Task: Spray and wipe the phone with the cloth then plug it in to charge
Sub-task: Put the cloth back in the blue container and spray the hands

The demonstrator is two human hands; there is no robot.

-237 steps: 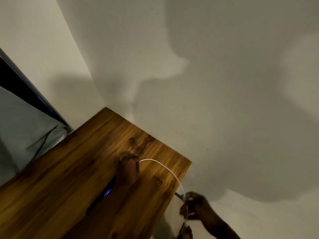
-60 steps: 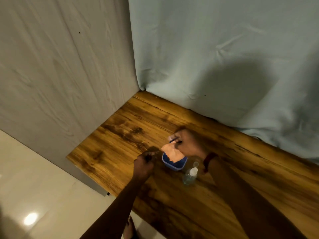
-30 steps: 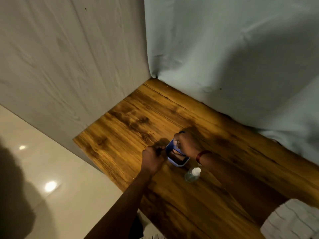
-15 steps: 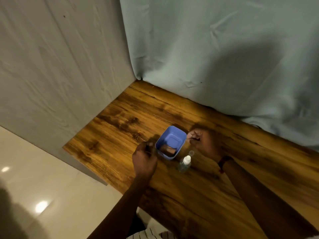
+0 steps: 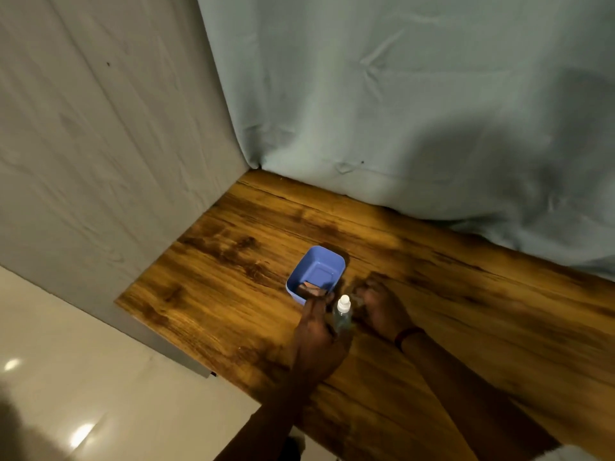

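A small clear spray bottle (image 5: 342,316) with a white top stands on the wooden table (image 5: 233,294). My left hand (image 5: 316,334) is wrapped around the bottle's left side, fingertips reaching the near rim of a blue plastic tub (image 5: 316,271). A pinkish-orange cloth (image 5: 307,287) lies crumpled in the tub's near corner. My right hand (image 5: 379,307) rests on the table just right of the bottle with its fingers curled; I cannot tell whether anything is in them. No phone or charging cable is in view.
A pale blue-grey curtain (image 5: 416,111) hangs along the table's far edge, and a grey fabric panel (image 5: 100,144) closes off the left side. The table's left edge drops to a glossy tiled floor (image 5: 83,377).
The orange cloth went from my right hand into the blue tub. My left hand has moved right from beside the tub onto the spray bottle, and my right hand has come down next to it.
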